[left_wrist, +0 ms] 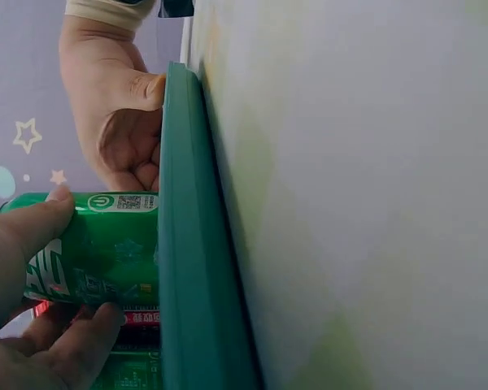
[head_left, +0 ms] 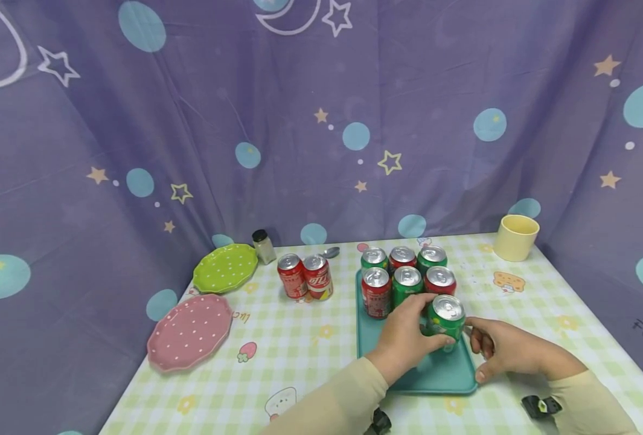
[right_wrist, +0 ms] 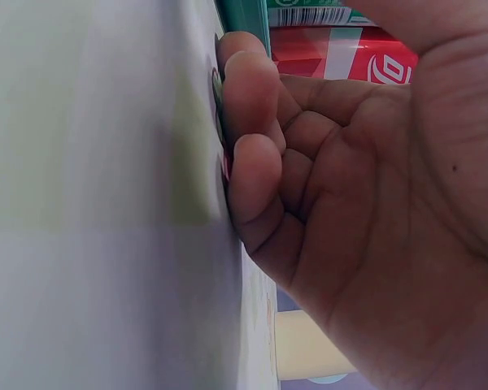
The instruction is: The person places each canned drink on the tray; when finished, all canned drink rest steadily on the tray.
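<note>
A green soda can (head_left: 445,323) stands upright at the front right of the teal tray (head_left: 430,377). My left hand (head_left: 410,332) grips it from the left, thumb on the near side and fingers behind. In the left wrist view the green can (left_wrist: 106,244) shows its printed side, its base at the tray. My right hand (head_left: 508,345) is by the tray's right edge, fingers loosely bent, holding nothing. The right wrist view shows that hand's fingers (right_wrist: 256,175) low at the tablecloth. Behind the gripped can, red cans (head_left: 377,296) and green cans (head_left: 406,284) alternate in two rows.
Two red cans (head_left: 305,278) stand together left of the tray, with a spoon (head_left: 331,252) behind. Farther left are a pink plate (head_left: 191,332), a green plate (head_left: 226,267) and a black-capped shaker (head_left: 264,248). A yellow cup (head_left: 515,238) is at the back right.
</note>
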